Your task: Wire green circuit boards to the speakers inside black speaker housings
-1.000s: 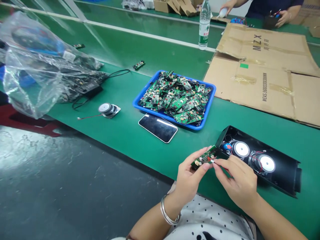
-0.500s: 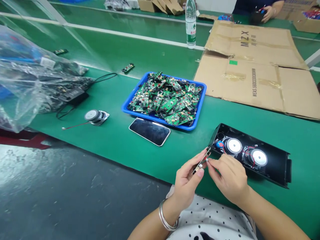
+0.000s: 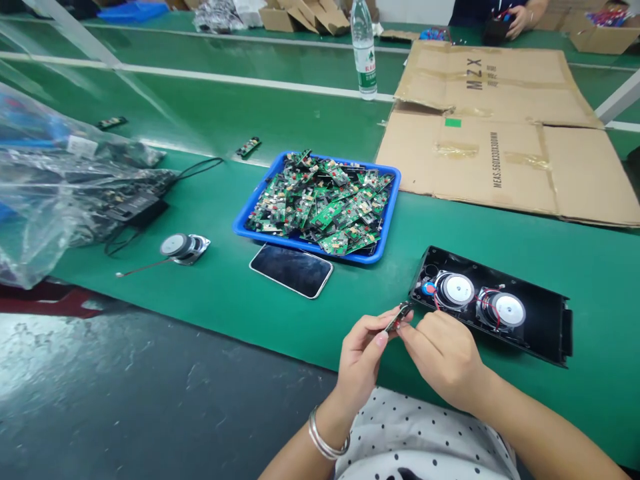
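Note:
My left hand [image 3: 359,357] grips a small circuit board [image 3: 399,317] by its edges, tilted above the near side of the green table. Closed fingers of my right hand [image 3: 440,353] press at the board's right side, pinching a small wire connector that they mostly hide. Just beyond is a black speaker housing [image 3: 543,327], lying with its inside up. Two round speakers [image 3: 459,289] with white-centred backs sit in it, along with a blue part [image 3: 429,288] and thin red wires. One red wire runs from the housing toward my right hand.
A blue tray [image 3: 240,230] piled with circuit boards stands mid-table, a phone [image 3: 291,270] before it. Leftward are a loose speaker [image 3: 184,248] and a clear plastic bag [image 3: 45,200]. Flattened cardboard [image 3: 515,133] and a water bottle [image 3: 365,57] lie behind. Another person's hand [image 3: 520,20] works across.
The board has tilted and come lower, and my right fingers have closed in against it, covering the white connector that showed before. The whole view has shifted slightly.

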### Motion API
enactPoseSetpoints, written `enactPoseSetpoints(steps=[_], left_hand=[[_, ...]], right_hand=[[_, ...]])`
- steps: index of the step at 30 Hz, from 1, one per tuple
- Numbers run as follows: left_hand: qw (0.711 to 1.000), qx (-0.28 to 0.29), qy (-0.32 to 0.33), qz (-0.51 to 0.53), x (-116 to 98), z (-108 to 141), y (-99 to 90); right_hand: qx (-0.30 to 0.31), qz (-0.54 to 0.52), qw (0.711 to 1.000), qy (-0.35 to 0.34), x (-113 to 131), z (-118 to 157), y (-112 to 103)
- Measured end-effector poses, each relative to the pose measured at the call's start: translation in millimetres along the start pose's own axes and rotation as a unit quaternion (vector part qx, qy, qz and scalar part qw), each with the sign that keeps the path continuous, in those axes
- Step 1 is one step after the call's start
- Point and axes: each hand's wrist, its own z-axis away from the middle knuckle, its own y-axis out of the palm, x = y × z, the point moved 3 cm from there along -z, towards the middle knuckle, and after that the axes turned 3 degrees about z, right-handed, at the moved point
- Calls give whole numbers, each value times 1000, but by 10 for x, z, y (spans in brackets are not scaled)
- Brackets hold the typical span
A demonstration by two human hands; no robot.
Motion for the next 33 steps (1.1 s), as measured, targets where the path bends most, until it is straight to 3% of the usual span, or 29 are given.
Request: enactPoseSetpoints(steps=[5,8,10,12,14,17,20,23,26,30,33], left_hand=[[986,56,-135,-86,-48,-65,-144],[971,107,-188,-99,-14,-43,-163],[973,99,-189,-90,-3,-14,-146],[978,69,-179,-87,-7,8,-111],[979,49,-172,-97,-14,16,-58],[978,88,-152,-109,-27,-7,80],[977,138,-125,-101,-37,-50,266],[979,141,-102,-104,-32,-106,452],[982,130,-76,-110,-13,-165,609],[978,123,0,-171,-22,-233,761],[954,107,80,-268,-73,-266,847]], right_hand=[[70,-61,996,0,-29,-41,-172],[70,-51,993,83,-273,66,-466],[96,19,979,177,-517,214,-655],[169,73,952,244,-738,383,-762],[242,71,937,242,-868,506,-776],[291,39,938,186,-921,546,-708],[240,28,948,205,-943,483,-676],[109,-35,946,304,-994,468,-733],[24,-137,900,412,-1055,560,-768],[2,-284,823,492,-1093,672,-723],[-10,-290,832,473,-1087,659,-716]])
